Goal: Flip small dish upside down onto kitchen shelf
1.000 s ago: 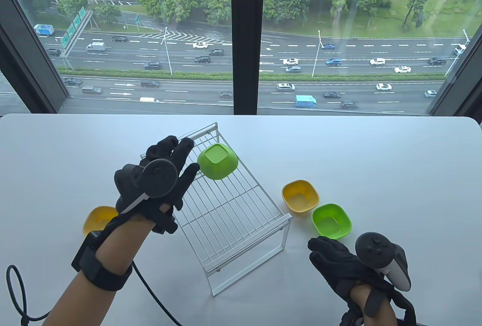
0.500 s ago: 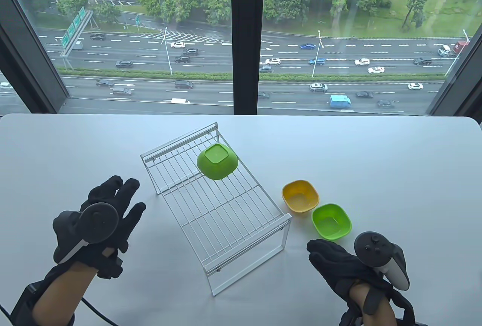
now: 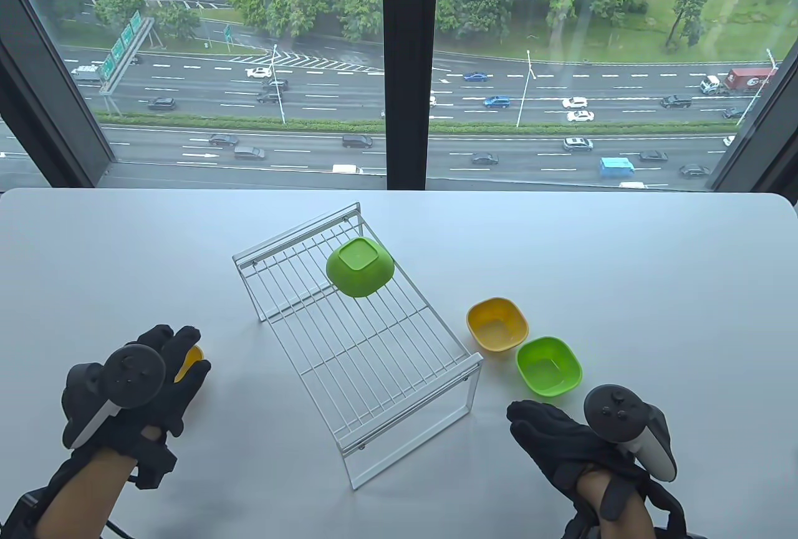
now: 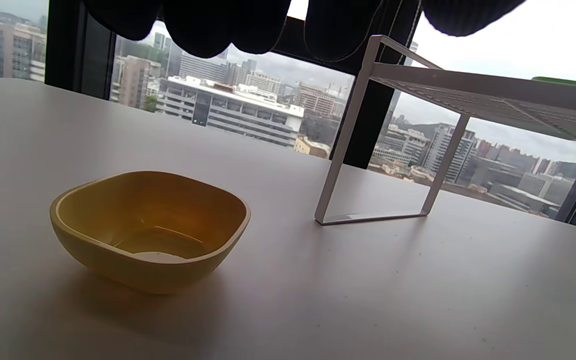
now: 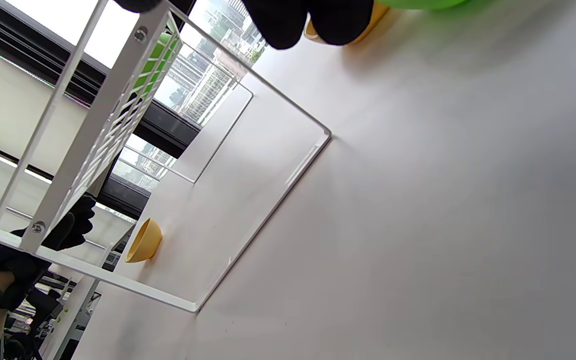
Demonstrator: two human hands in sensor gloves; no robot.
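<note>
One green dish (image 3: 360, 267) sits upside down on the wire shelf (image 3: 374, 364), frame center. Left hand (image 3: 134, 386) hovers over a yellow dish (image 4: 149, 227), lower left, grip loose, holding nothing. Right hand (image 3: 576, 439) rests open, empty, lower right.

Left hand pulls back from the shelf to the yellow dish

The left hand (image 3: 134, 392) has come away from the far left corner of the wire shelf (image 3: 361, 339) — where it hovered beside the upturned green dish (image 3: 360, 266) — and drawn back toward the near left of the table. It now hangs over the yellow dish (image 4: 150, 227), fingers (image 4: 218, 25) spread above it, not touching.
</note>
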